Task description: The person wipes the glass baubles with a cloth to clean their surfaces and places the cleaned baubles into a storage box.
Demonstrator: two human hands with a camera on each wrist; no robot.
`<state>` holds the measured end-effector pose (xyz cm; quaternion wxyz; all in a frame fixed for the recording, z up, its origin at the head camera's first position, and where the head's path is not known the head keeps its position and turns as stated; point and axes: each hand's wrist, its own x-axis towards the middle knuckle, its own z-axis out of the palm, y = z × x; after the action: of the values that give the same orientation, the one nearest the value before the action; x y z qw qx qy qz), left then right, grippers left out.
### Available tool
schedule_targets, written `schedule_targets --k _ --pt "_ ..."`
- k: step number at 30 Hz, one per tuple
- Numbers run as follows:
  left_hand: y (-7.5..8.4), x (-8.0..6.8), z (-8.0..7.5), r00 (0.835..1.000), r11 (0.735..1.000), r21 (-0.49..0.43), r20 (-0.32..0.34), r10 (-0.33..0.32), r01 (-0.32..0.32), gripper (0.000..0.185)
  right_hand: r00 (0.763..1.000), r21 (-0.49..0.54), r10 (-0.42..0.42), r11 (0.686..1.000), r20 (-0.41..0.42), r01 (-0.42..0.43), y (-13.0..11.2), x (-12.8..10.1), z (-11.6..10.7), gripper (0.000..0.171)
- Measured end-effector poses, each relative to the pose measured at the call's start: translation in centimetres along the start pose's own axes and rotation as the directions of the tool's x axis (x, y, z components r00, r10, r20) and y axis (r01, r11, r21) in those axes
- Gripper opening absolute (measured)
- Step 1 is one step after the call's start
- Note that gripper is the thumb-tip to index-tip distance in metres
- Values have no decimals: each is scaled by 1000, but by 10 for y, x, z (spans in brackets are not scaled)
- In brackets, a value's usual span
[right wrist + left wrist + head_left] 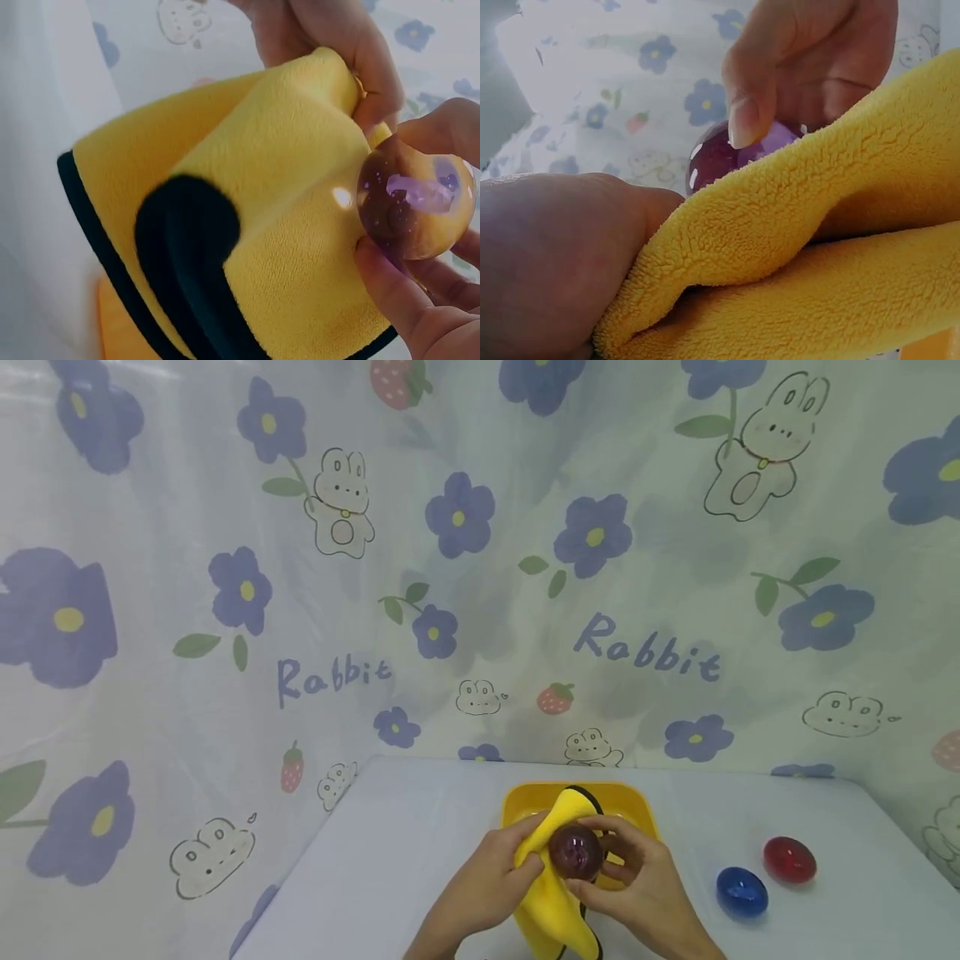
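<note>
My right hand (637, 881) grips a clear purple ball (576, 852) between thumb and fingers. Pressed close to the ball is a fuzzy yellow cloth (285, 180) with dark edging, draped in folds. My left hand (491, 872) pinches this cloth from the left side, its thumb over the fabric. In the left wrist view the cloth (780, 217) covers the lower part of the ball (712, 157), and the right thumb lies on top of it. Both hands are raised in front of a yellow bin (525, 797), which they partly hide.
To the right on the white table (420, 810) lie a blue glassy ball (742, 893) and a red one (790, 860) close together. Behind the table hangs a curtain (510, 610) printed with flowers and rabbits.
</note>
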<state>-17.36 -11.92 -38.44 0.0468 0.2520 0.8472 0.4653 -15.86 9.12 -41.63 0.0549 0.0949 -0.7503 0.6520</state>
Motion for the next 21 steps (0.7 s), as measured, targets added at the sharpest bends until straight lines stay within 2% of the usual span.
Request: schedule_targets --k 8,12,21 --pt "1 -4 -6 999 996 -85 32 -13 15 54 999 -42 -25 999 -46 24 -1 0 -1 62" --pt "-1 -4 -8 998 991 -127 52 -34 41 52 997 -104 -51 994 -52 45 0 0 -3 60" --pt "-7 0 -12 996 983 -175 77 -37 50 50 998 -159 -62 985 -9 60 2 8 -10 57"
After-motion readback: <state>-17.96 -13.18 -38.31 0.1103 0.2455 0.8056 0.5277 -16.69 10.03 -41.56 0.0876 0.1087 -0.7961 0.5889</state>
